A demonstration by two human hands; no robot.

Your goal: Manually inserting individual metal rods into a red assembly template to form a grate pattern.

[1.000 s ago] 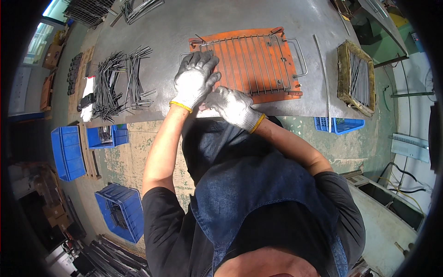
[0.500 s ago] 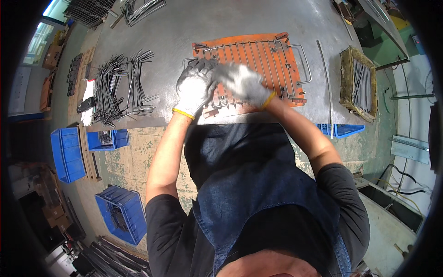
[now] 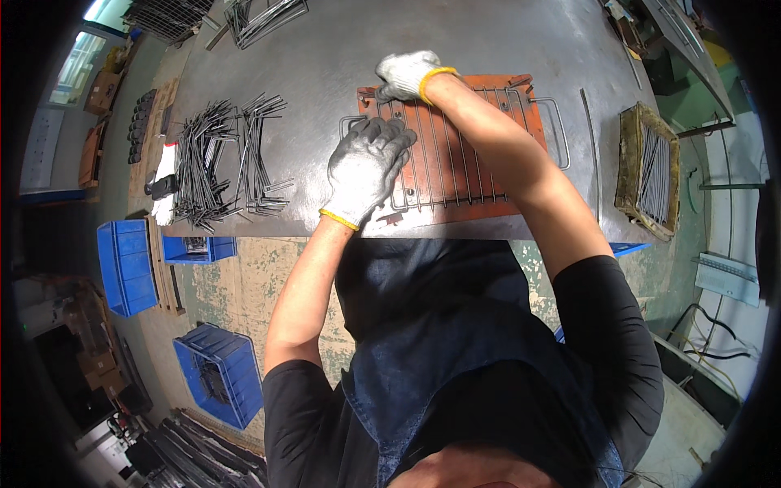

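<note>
While the left hand (image 3: 364, 169) presses flat, fingers spread, steadying the wire rack (image 3: 455, 146) on its orange jig (image 3: 529, 122), the right hand (image 3: 404, 75) curls closed over the rack's far corner.

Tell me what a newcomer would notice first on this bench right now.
The orange jig plate at the middle of the grey metal table, with a wire grid rack lying on it, draws the eye first. Both gloved hands are on it: the left hand at the rack's left end, the right hand at the far left corner. A heap of bent wire rods lies to the left.
</note>
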